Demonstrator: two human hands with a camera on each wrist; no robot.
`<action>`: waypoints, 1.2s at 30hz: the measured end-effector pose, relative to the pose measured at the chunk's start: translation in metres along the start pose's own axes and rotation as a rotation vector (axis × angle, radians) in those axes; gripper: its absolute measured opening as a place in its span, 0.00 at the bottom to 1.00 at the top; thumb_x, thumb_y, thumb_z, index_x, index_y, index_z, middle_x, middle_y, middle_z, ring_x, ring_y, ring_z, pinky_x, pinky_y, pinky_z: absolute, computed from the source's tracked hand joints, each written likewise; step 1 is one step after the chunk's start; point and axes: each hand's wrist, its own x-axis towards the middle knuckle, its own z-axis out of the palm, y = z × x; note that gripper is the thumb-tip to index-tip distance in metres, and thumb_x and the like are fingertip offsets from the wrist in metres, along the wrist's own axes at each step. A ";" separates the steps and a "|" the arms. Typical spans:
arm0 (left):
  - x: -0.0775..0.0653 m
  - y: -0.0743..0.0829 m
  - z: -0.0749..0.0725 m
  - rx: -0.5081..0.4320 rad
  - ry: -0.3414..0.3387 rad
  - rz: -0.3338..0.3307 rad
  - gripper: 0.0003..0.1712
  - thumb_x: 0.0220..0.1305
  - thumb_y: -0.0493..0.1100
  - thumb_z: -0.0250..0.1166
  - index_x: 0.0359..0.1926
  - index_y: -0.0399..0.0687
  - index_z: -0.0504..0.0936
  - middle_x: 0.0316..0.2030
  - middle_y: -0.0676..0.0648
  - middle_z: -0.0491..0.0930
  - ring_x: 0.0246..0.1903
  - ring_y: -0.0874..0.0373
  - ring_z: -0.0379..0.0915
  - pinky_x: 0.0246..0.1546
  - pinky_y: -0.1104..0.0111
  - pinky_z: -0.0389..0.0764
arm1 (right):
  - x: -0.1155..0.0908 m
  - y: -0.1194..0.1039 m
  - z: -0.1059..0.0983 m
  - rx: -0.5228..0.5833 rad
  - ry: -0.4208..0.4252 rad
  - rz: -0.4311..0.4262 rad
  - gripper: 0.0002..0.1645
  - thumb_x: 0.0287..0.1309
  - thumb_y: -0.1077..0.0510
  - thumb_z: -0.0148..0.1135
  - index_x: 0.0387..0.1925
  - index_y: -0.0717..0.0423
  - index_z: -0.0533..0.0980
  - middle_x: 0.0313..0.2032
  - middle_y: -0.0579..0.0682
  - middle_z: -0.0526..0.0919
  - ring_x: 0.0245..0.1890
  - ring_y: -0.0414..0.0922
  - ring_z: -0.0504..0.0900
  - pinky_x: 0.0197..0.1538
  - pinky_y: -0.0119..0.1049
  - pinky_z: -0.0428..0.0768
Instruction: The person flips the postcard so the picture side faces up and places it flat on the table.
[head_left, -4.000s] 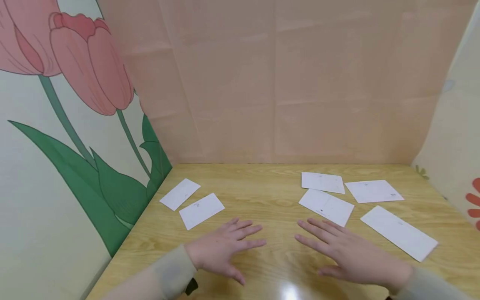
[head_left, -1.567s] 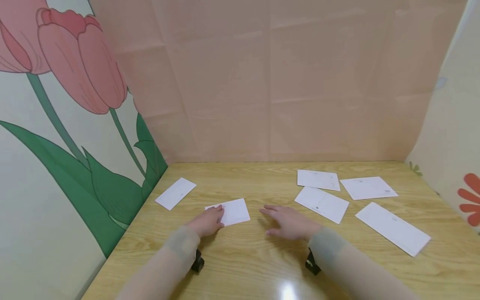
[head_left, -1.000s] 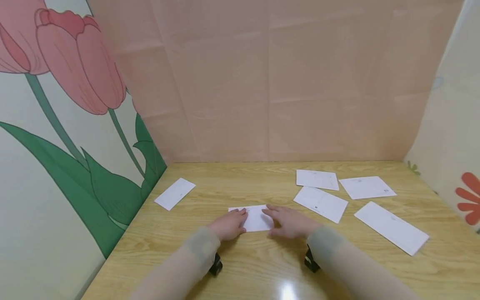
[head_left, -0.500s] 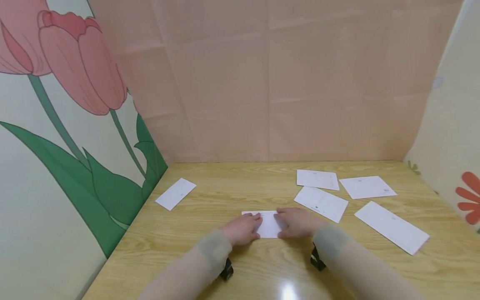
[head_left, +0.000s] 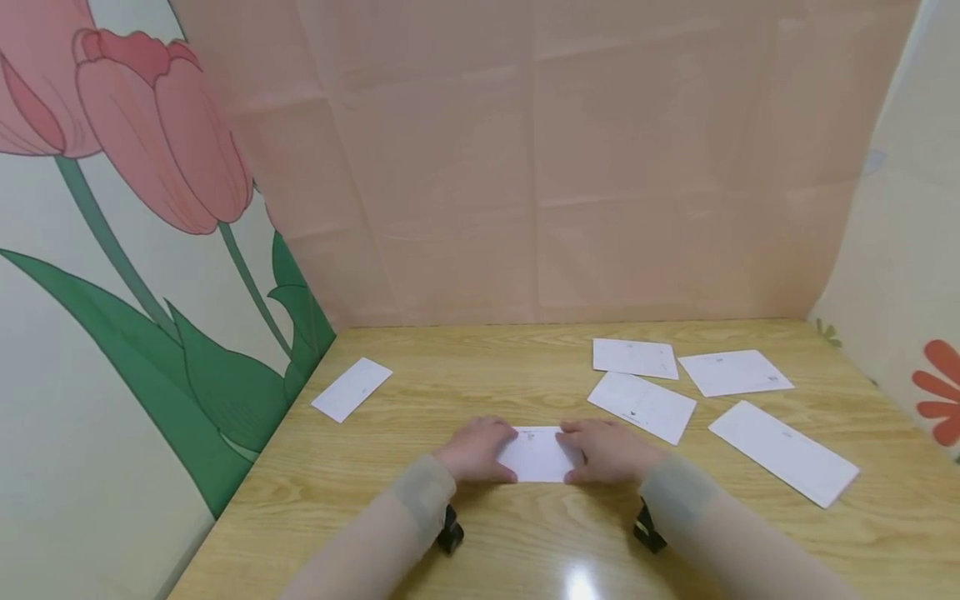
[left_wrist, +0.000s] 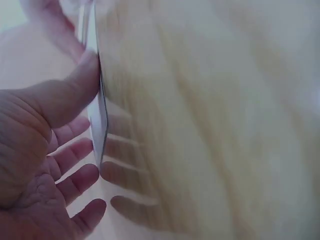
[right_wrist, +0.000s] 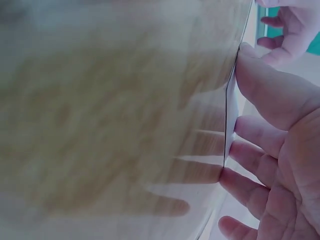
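Note:
A flat white card [head_left: 540, 454] with small printed marks near its far edge lies in the middle of the table, in front of the person. My left hand [head_left: 477, 450] holds its left end, thumb at the near edge and fingers towards the far edge. At the right end my right hand [head_left: 609, 450] grips it the same way. In the left wrist view the left thumb [left_wrist: 80, 90] rests against the thin card [left_wrist: 98, 125], fingertips behind it. The right wrist view has the right thumb [right_wrist: 265, 90] and fingers at the card's edge [right_wrist: 230, 120].
Another white card [head_left: 352, 389] lies at the left of the wooden table [head_left: 450, 367]. On the right lie several more: a back one [head_left: 635, 358], one in front of it [head_left: 643, 407], one farther right [head_left: 735, 372] and a long one [head_left: 783, 452]. A pinkish sheet [head_left: 540, 167] hangs behind.
The left hand has slid the card from the left side to the middle. The right hand has come to its right end, and the card now lies straight, drawn slightly nearer.

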 end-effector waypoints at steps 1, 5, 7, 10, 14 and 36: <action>0.000 -0.002 0.000 -0.030 -0.001 -0.026 0.40 0.50 0.61 0.73 0.62 0.52 0.75 0.60 0.48 0.72 0.60 0.51 0.65 0.60 0.59 0.66 | -0.001 0.000 0.000 0.004 0.000 0.000 0.41 0.53 0.41 0.68 0.63 0.57 0.72 0.66 0.56 0.68 0.65 0.59 0.65 0.64 0.59 0.61; -0.002 -0.008 -0.004 -0.189 -0.021 -0.120 0.40 0.47 0.57 0.76 0.61 0.50 0.75 0.60 0.47 0.70 0.62 0.49 0.62 0.62 0.58 0.64 | -0.004 0.000 0.000 0.029 -0.009 0.014 0.41 0.53 0.41 0.68 0.64 0.56 0.71 0.66 0.55 0.67 0.66 0.59 0.64 0.64 0.60 0.60; -0.002 -0.010 -0.006 -0.259 -0.033 -0.155 0.39 0.48 0.56 0.76 0.60 0.49 0.75 0.60 0.47 0.70 0.62 0.50 0.61 0.63 0.59 0.63 | -0.006 0.000 -0.001 0.031 -0.013 0.018 0.41 0.52 0.41 0.69 0.63 0.56 0.71 0.66 0.55 0.67 0.66 0.58 0.64 0.63 0.60 0.60; -0.001 -0.013 -0.006 -0.314 -0.044 -0.179 0.36 0.48 0.55 0.76 0.57 0.49 0.76 0.58 0.48 0.70 0.61 0.52 0.62 0.62 0.60 0.63 | -0.009 0.001 -0.001 0.030 -0.012 0.012 0.41 0.51 0.41 0.70 0.63 0.57 0.72 0.66 0.56 0.68 0.65 0.58 0.66 0.62 0.60 0.61; -0.001 -0.012 -0.007 -0.343 -0.058 -0.182 0.35 0.47 0.54 0.77 0.56 0.51 0.77 0.56 0.50 0.71 0.58 0.54 0.64 0.61 0.61 0.65 | -0.014 0.001 0.000 0.027 -0.006 0.007 0.41 0.50 0.42 0.70 0.62 0.57 0.73 0.65 0.56 0.70 0.64 0.58 0.67 0.61 0.61 0.62; 0.005 -0.004 -0.014 -0.377 -0.166 -0.240 0.27 0.46 0.51 0.78 0.46 0.54 0.77 0.42 0.53 0.71 0.43 0.57 0.66 0.49 0.62 0.70 | -0.004 -0.001 -0.013 0.137 0.012 0.095 0.24 0.38 0.57 0.79 0.40 0.53 0.77 0.35 0.46 0.73 0.34 0.43 0.70 0.43 0.44 0.73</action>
